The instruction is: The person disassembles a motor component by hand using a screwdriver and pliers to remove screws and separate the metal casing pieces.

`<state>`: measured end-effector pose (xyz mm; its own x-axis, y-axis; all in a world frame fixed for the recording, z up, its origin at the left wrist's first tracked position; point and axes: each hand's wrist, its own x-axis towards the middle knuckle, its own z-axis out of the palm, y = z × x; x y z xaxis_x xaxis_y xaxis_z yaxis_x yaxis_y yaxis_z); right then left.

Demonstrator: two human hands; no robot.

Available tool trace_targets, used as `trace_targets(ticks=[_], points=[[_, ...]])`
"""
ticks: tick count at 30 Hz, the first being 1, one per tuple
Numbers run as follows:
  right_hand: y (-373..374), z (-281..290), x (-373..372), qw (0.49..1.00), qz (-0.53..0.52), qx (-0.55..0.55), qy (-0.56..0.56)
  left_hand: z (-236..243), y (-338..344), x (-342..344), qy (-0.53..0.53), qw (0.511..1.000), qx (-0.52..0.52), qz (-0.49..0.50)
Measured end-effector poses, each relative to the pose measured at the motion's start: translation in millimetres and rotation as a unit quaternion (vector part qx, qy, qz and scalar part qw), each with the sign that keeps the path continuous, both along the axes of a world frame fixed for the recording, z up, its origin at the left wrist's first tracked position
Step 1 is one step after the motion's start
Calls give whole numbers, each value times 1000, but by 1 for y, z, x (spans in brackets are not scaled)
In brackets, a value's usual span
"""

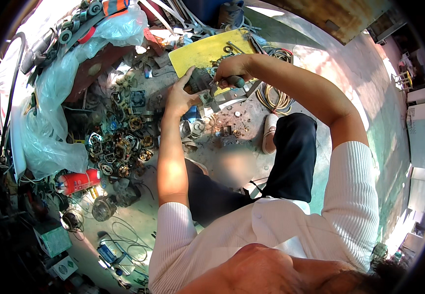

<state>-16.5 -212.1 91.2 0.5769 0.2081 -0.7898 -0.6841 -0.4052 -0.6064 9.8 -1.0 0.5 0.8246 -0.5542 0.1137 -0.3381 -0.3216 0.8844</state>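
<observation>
Hands grip a small motor part (200, 83) between them, left (179, 95), right (232, 71).

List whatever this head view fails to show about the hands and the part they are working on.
- Tool tip: the right hand grips a dark-handled tool; its working end is hidden behind the hands.
- Small metal part: too small and covered by the left hand to identify.
- Pile of motor parts: too small to tell pieces apart.
- Yellow board: partly covered by the right hand.
</observation>
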Motion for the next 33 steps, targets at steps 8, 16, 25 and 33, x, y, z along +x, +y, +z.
trace_targets(ticks=[8, 16, 25, 33], points=[[22, 12, -27, 979, 49, -161, -116, -5, 5, -1, -7, 1000, -12, 3], [36, -72, -86, 796, -43, -281, -534, 4, 1, -3, 8, 1000, 22, 20], [24, -112, -86, 795, -95, -155, -578, 11, 6, 0, -3, 999, 44, -14], [7, -90, -58, 783, -302, 6, -544, 30, 7, -7, 74, 996, 43, -3]])
